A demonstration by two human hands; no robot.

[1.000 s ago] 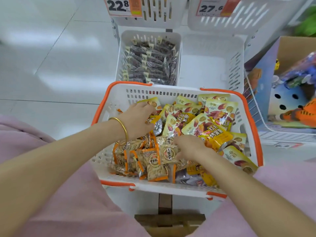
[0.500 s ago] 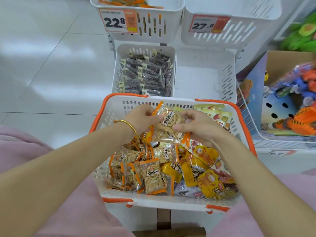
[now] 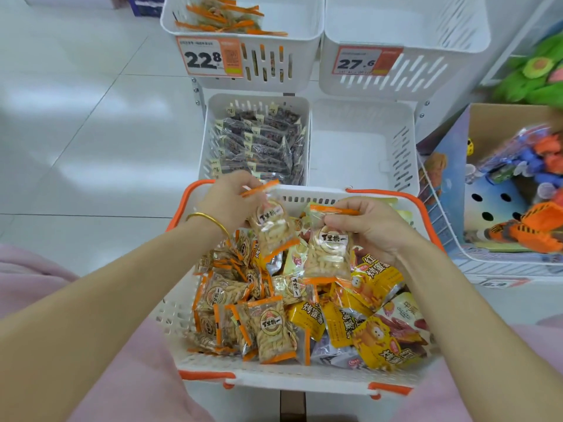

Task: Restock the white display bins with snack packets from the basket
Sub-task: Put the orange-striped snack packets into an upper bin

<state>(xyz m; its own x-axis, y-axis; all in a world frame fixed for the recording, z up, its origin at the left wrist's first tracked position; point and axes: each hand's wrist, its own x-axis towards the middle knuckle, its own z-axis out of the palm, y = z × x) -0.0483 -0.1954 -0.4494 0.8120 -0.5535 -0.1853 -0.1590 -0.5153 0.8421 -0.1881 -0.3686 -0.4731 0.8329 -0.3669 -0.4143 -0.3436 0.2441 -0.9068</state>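
Note:
A white basket with orange rim [image 3: 173, 318] sits on my lap, full of orange-edged clear snack packets on the left and yellow packets [image 3: 374, 339] on the right. My left hand [image 3: 231, 202] pinches one orange-edged packet [image 3: 271, 229] by its top above the basket. My right hand [image 3: 371, 226] grips a second orange-edged packet [image 3: 329, 254] beside it. Ahead stand white display bins: the upper left bin [image 3: 243, 77] holds the same orange-edged packets, the upper right bin [image 3: 426, 71] looks empty, the lower left bin [image 3: 210, 141] holds dark packets, and the lower right bin [image 3: 362, 153] is empty.
Price tags reading 22.8 [image 3: 210, 57] and 27.6 [image 3: 365, 60] hang on the upper bins. A cardboard box of toys [image 3: 518, 184] in a wire rack stands to the right. A white tiled floor [image 3: 91, 132] lies to the left.
Both hands rose out of the basket's pile, each now holding its own orange-edged packet; half a second ago they held one packet together. The view tilted up toward the upper bins.

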